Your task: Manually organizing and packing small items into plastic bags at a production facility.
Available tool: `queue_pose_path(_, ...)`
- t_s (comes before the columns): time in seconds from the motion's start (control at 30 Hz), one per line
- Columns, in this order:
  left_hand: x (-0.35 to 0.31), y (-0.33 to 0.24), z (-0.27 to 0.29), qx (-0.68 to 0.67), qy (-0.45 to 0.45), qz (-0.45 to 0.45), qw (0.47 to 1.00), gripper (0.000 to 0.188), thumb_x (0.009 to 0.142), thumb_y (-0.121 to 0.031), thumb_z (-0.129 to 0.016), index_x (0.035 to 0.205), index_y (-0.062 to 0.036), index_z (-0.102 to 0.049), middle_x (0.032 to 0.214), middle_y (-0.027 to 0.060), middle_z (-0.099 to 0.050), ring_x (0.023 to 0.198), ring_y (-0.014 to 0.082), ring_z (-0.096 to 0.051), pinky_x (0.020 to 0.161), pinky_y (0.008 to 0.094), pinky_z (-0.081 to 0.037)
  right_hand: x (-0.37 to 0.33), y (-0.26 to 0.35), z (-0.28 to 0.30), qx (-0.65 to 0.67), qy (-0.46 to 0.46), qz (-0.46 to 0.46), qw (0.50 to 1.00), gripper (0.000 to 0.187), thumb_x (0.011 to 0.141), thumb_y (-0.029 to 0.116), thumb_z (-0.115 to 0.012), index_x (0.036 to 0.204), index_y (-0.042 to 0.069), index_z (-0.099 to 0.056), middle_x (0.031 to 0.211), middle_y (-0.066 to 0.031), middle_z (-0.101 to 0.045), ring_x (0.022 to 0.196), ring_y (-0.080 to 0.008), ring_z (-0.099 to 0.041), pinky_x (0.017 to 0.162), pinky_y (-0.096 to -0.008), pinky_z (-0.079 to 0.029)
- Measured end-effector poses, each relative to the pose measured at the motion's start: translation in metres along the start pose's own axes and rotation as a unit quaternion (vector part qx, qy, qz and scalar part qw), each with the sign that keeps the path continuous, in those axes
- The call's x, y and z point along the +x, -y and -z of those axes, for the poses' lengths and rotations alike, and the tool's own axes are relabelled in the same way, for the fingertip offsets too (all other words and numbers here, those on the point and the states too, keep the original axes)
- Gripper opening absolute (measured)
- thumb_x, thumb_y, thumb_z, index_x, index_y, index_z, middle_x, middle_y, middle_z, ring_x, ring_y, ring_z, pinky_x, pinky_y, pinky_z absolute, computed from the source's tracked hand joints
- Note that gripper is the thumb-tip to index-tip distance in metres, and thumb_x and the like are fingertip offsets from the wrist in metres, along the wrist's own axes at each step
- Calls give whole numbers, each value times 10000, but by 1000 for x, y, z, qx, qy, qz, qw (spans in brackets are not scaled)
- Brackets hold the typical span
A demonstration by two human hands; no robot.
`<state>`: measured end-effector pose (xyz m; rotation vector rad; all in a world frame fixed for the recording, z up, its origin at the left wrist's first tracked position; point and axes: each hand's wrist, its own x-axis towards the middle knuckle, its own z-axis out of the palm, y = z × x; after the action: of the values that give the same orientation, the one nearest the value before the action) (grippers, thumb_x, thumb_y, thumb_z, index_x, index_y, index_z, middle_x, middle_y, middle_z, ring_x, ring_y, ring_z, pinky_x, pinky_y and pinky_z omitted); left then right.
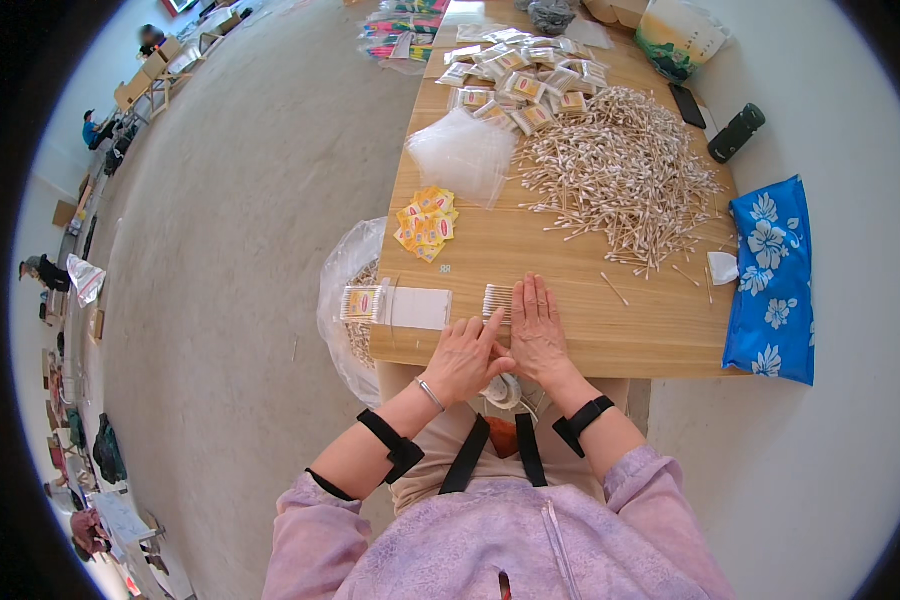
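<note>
White swabs (497, 299) on tabletop (635, 332), apparently being squared by left hand (464, 358) and right hand (540, 342), fingers (542, 302) released; next likely needs even gathering.

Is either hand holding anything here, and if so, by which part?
Nothing appears held: the left hand is at the row of cotton swabs on the table; the right hand lies flat beside it.

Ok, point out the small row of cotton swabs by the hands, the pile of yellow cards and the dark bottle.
Row of cotton swabs (497, 296): head view, upper middle of the row.
Pile of yellow cards (427, 224): head view, middle of the pile.
Dark bottle (735, 136): head view, middle of its body.
</note>
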<state>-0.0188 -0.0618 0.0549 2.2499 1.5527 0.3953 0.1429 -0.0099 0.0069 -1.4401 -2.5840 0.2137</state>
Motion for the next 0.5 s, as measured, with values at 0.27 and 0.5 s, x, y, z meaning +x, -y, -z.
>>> queue_pose_path(0.27,3,-1,1,31,16,-6,999,754,856,-487,-571,1395,-14,-339,1006,151,-493,947,308,-472,854,400,-372,0,0,1,-13,-2,-5,1000,1029,766,538,-605,1439,-87,-142,1516,-258,-128,1434,-371,-85,1170,-460,-66)
queue_pose_path(0.5,7,-3,2,29,27,9,999,767,856,-495,-570,1400,-11,-329,1022,153,-508,960,317,-489,861,412,-379,0,0,-1,-1,-12,0,1000,1015,766,523,-600,1439,-85,-144,1520,-253,-119,1436,-370,-78,1172,-457,-63)
